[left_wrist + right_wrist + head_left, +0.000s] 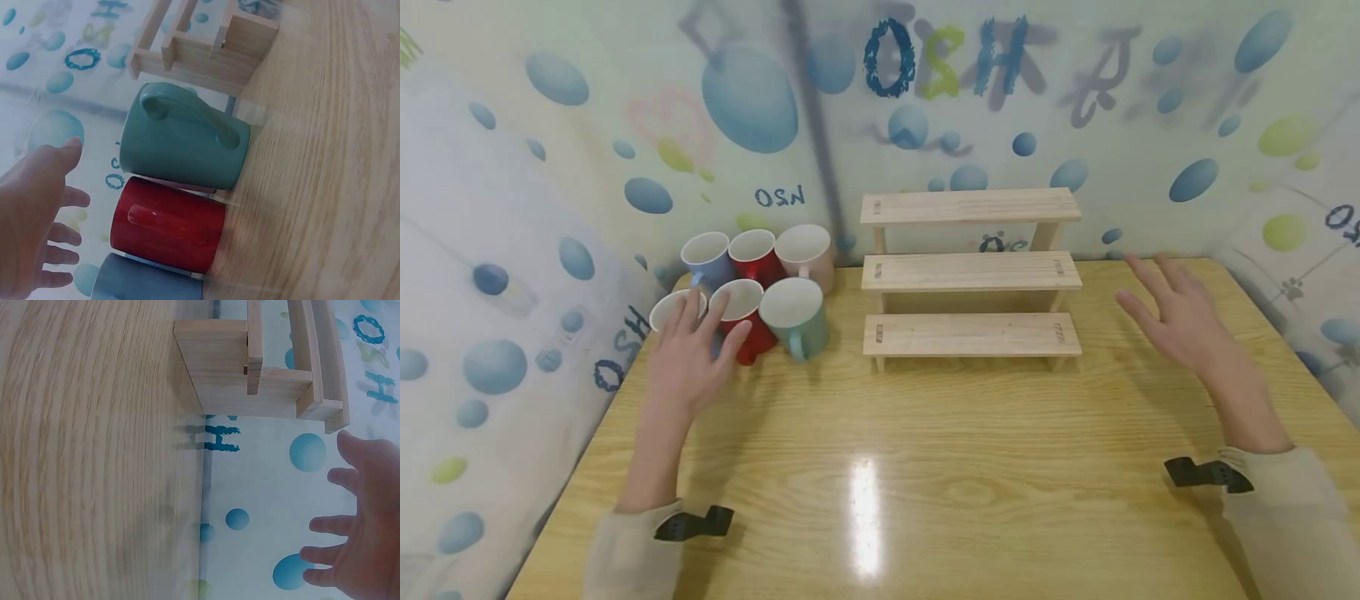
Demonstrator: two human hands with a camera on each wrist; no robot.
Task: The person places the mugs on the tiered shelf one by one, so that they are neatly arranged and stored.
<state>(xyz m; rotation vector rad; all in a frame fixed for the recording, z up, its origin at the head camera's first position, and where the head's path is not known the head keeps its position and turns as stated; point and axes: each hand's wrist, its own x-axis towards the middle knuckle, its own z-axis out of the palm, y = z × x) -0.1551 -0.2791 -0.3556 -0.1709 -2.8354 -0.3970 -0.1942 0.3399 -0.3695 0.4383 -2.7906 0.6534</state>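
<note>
My left hand [685,358] hovers with spread fingers over the front-left mugs, holding nothing. Beneath it sits a blue mug [147,279], mostly hidden in the head view. A red mug [169,225] and a green mug [808,335] complete that front row, handles toward me. Behind them stand a light blue mug [718,271], another red mug [767,268] and a pale pink mug [820,268]. My right hand [1183,321] is raised, fingers apart, to the right of a three-tier wooden shelf [970,335]. It touches nothing.
The mugs and shelf stand toward the back of a wood-grain table [970,450]. A wall covering [910,167] with blue and green spots and lettering rises behind and at the sides. Each wrist wears a black strap [1210,475].
</note>
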